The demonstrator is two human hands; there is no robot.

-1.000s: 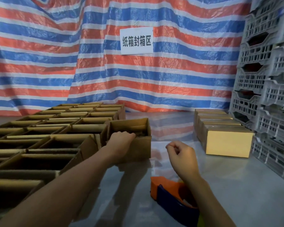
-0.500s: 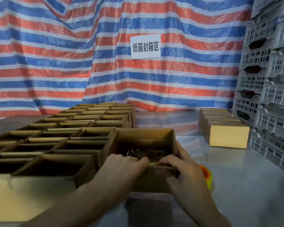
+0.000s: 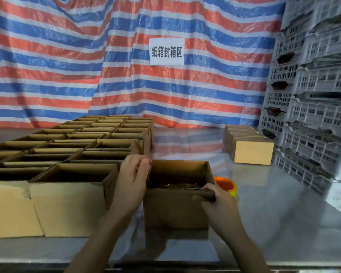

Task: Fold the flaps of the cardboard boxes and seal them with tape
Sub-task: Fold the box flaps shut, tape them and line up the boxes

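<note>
Steel table (image 3: 274, 223): smooth and shiny. Risk: the box skids if one hand pushes harder than the other.

Block of open boxes (image 3: 77, 154), left half of the table, packed tight. The nearest one stands just beside the work box. Risk: a left flap swinging down catches on that neighbour's wall or drags it.

Work box (image 3: 175, 211): open, at the table's front centre, dark contents inside, too dim to identify. Risk: contents sitting high would keep the flaps from lying flat, and the tape would then bridge a gap.

Left hand (image 3: 131, 184): lies along the box's left wall, fingers curled over the rim at the far corner. Right hand (image 3: 217, 201): pinches the right end of the near flap (image 3: 181, 191), thumb on the front face. Risk: pulling from one end only may fold the flap askew or crease it off the score line.

Tape dispenser (image 3: 224, 185): orange, just behind the right hand, partly hidden. Risk: releasing the flaps to reach it lets them spring up.
</note>
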